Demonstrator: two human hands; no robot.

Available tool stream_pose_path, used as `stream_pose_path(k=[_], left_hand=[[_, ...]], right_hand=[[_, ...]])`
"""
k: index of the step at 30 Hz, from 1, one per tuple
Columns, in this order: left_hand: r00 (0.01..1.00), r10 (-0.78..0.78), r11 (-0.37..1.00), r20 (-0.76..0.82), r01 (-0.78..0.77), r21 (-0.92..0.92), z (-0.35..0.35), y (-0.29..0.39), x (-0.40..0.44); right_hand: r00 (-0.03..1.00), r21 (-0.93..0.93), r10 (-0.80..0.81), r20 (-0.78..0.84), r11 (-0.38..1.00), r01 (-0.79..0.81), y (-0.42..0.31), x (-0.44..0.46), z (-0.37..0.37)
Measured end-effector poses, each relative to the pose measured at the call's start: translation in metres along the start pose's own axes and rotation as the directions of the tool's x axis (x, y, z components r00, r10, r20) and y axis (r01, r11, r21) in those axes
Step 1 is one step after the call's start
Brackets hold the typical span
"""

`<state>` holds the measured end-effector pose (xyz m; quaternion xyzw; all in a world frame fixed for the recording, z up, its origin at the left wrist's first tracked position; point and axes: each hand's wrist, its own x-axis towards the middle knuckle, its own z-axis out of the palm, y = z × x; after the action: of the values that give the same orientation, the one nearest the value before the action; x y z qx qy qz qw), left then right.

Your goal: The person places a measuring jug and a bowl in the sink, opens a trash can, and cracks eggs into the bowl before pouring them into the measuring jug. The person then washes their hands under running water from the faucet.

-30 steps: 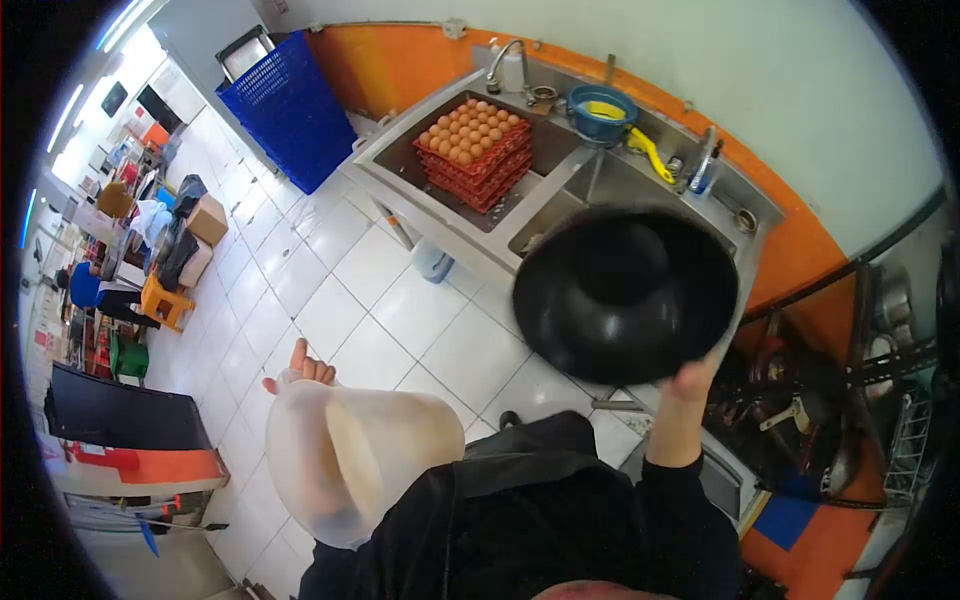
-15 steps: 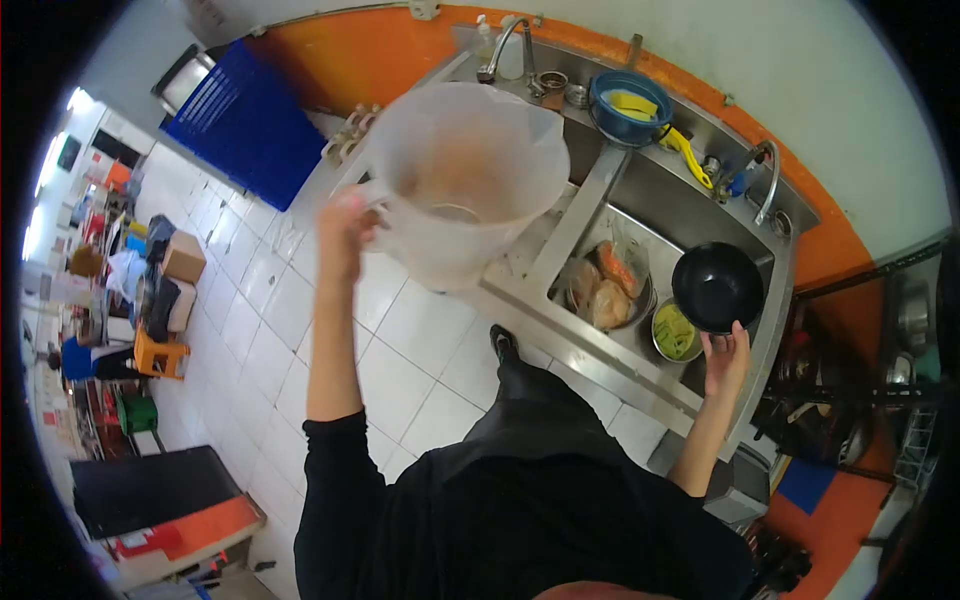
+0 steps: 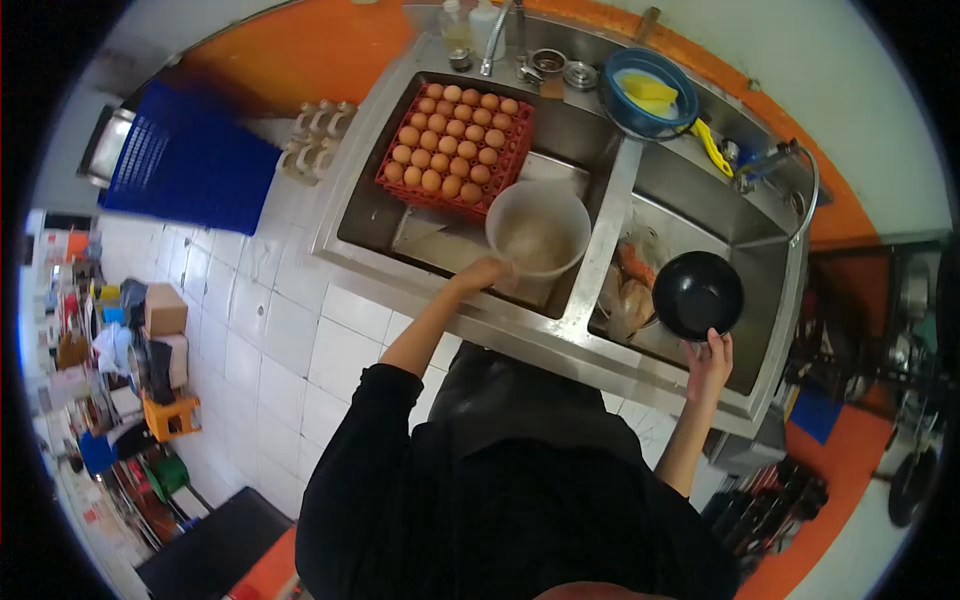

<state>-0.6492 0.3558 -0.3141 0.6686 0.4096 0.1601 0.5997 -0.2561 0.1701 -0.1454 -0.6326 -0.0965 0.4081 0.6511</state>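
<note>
Left fingers (image 3: 494, 272) grasp jug (image 3: 540, 222), mid-frame; right fingers (image 3: 714, 347) grasp bowl (image 3: 697, 295), centre-right. Apparent step: handling both; next move needs steadiness.

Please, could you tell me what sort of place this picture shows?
Probably a commercial kitchen's washing area, though a home is not fully excluded: there is a two-basin steel sink, many eggs on red trays, and a large plastic jug.
</note>
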Motion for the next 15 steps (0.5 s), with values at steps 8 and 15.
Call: stream_pose_path(k=[8, 15], left_hand=[[0.826, -0.516, 0.486, 0.225, 0.066, 0.871, -0.041, 0.033, 0.015], [0.980, 0.193, 0.706, 0.047, -0.172, 0.687, -0.041, 0.099, -0.012]], right_hand=[[0.980, 0.000, -0.022, -0.197, 1.000, 0.022, 0.030, -0.096, 0.036], [0.970, 0.094, 0.117, -0.211, 0.991, -0.099, 0.055, -0.171, 0.064]])
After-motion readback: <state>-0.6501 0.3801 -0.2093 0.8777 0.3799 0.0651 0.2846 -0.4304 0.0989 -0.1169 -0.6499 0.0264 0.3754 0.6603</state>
